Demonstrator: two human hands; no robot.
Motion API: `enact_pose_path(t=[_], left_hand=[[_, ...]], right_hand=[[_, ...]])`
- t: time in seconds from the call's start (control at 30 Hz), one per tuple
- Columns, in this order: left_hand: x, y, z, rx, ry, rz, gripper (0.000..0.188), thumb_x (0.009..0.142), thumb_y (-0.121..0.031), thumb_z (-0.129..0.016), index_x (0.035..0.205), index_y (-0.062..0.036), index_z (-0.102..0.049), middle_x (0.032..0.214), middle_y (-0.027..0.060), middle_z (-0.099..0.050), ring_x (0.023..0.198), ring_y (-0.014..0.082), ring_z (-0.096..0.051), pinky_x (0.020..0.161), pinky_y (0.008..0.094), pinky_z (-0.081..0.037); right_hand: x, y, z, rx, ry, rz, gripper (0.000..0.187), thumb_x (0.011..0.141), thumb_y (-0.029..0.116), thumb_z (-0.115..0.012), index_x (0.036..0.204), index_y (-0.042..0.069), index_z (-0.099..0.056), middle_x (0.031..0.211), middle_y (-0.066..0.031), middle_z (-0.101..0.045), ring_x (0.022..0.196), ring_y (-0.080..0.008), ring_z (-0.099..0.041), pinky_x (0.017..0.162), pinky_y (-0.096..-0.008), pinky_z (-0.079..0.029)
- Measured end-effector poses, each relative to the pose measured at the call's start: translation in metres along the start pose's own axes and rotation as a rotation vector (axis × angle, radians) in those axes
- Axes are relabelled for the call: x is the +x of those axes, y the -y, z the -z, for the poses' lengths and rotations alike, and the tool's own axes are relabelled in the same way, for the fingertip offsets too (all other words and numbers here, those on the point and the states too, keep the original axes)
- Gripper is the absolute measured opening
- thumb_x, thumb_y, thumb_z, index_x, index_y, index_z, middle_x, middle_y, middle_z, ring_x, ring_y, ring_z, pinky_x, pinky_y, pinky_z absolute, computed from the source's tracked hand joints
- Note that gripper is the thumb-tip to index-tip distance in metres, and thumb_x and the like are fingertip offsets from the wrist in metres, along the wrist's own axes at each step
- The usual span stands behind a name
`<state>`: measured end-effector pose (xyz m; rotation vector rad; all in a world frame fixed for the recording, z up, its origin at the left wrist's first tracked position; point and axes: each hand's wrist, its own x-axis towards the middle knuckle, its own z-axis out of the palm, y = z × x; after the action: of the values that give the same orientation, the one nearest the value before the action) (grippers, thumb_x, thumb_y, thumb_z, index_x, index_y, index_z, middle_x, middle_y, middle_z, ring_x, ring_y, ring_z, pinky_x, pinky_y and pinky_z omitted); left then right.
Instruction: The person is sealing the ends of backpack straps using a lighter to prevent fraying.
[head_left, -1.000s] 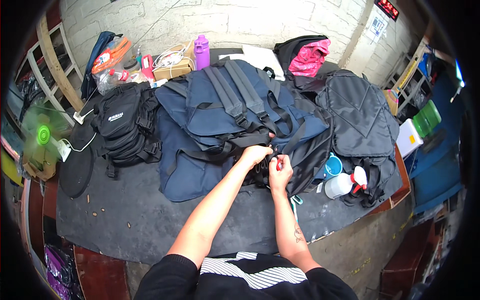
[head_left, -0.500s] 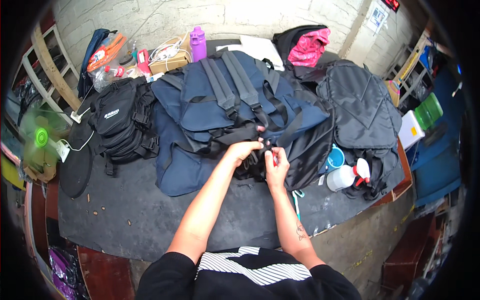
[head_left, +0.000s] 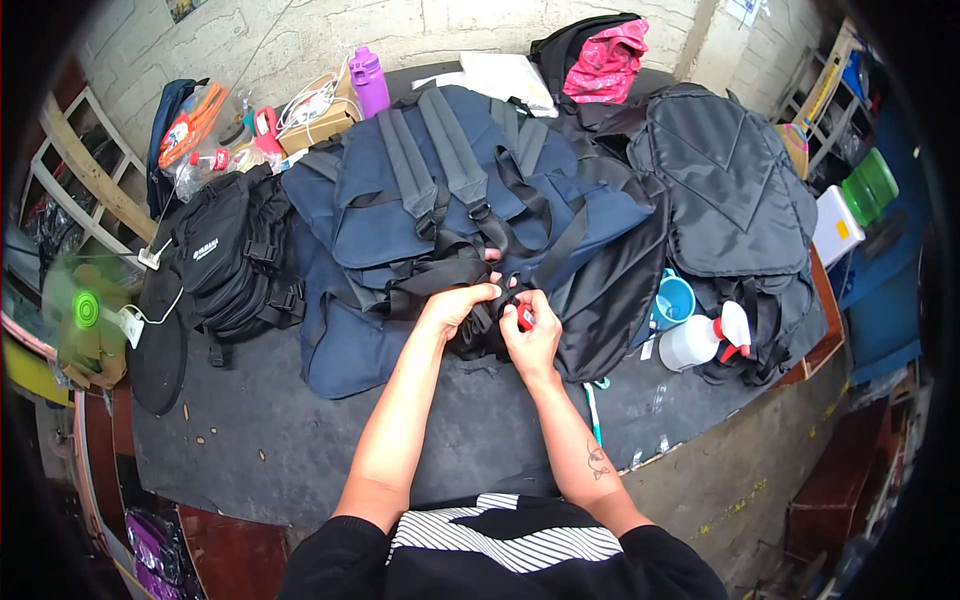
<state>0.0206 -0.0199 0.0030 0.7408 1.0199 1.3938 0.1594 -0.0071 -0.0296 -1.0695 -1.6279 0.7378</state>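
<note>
Left hand (head_left: 458,305) pinches a black strap (head_left: 440,275) taut on the navy backpack (head_left: 450,200) while right hand (head_left: 530,335) grips what looks like a small red tool (head_left: 524,318) against it

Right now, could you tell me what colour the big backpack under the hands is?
Navy blue backpack, with black straps; the head view shows it.

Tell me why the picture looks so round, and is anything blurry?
Head view: a fisheye lens bends the table edge and leaves black corners; soft, even daylight, no glare. The hands and navy backpack are sharp; only the green fan blurs, apparently spinning.
</note>
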Motion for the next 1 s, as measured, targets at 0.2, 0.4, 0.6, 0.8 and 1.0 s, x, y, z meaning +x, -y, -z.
enact_pose_path(t=[0.2, 0.4, 0.6, 0.8, 1.0], left_hand=[[0.006, 0.007, 0.000, -0.014, -0.015, 0.001, 0.053, 0.072, 0.006, -0.056, 0.123, -0.0041, -0.046, 0.093, 0.0051, -0.057, 0.090, 0.0161, -0.059, 0.079, 0.0248, -0.045], [0.014, 0.021, -0.010, 0.096, -0.088, -0.080, 0.050, 0.071, 0.006, -0.056, 0.120, -0.0038, -0.049, 0.096, 0.0057, -0.055, 0.090, 0.0132, -0.053, 0.080, 0.0238, -0.042], [0.010, 0.020, -0.023, 0.170, -0.206, -0.116, 0.049, 0.070, 0.006, -0.054, 0.117, -0.0038, -0.050, 0.095, 0.0054, -0.054, 0.088, 0.0123, -0.051, 0.079, 0.0234, -0.042], [0.005, 0.012, -0.029, 0.139, -0.199, -0.121, 0.049, 0.069, 0.007, -0.054, 0.117, -0.0033, -0.051, 0.094, 0.0057, -0.054, 0.086, 0.0125, -0.052, 0.077, 0.0228, -0.042], [0.006, 0.017, -0.023, 0.102, -0.185, -0.129, 0.050, 0.069, 0.007, -0.055, 0.118, -0.0032, -0.050, 0.095, 0.0064, -0.056, 0.087, 0.0130, -0.053, 0.079, 0.0234, -0.043]], right_hand=[[0.002, -0.002, 0.001, 0.055, -0.009, -0.046, 0.017, 0.071, 0.010, -0.063, 0.081, 0.002, -0.052, 0.068, -0.0126, -0.058, 0.059, -0.0255, -0.059, 0.057, -0.0330, -0.046], [0.002, -0.006, 0.001, 0.081, -0.051, -0.081, 0.014, 0.073, 0.007, -0.062, 0.081, 0.000, -0.053, 0.063, -0.0048, -0.053, 0.055, -0.0084, -0.048, 0.053, -0.0243, -0.041], [0.004, -0.003, 0.002, 0.028, -0.073, -0.138, 0.015, 0.072, 0.011, -0.062, 0.080, 0.001, -0.053, 0.063, -0.0079, -0.055, 0.057, -0.0170, -0.053, 0.055, -0.0291, -0.043], [0.005, 0.000, 0.005, 0.003, -0.038, -0.171, 0.018, 0.070, 0.015, -0.063, 0.079, 0.003, -0.053, 0.066, -0.0118, -0.058, 0.060, -0.0274, -0.059, 0.057, -0.0348, -0.045], [0.003, -0.005, 0.004, 0.088, -0.033, -0.170, 0.016, 0.075, 0.014, -0.062, 0.080, 0.002, -0.054, 0.064, -0.0080, -0.057, 0.057, -0.0175, -0.055, 0.055, -0.0299, -0.044]])
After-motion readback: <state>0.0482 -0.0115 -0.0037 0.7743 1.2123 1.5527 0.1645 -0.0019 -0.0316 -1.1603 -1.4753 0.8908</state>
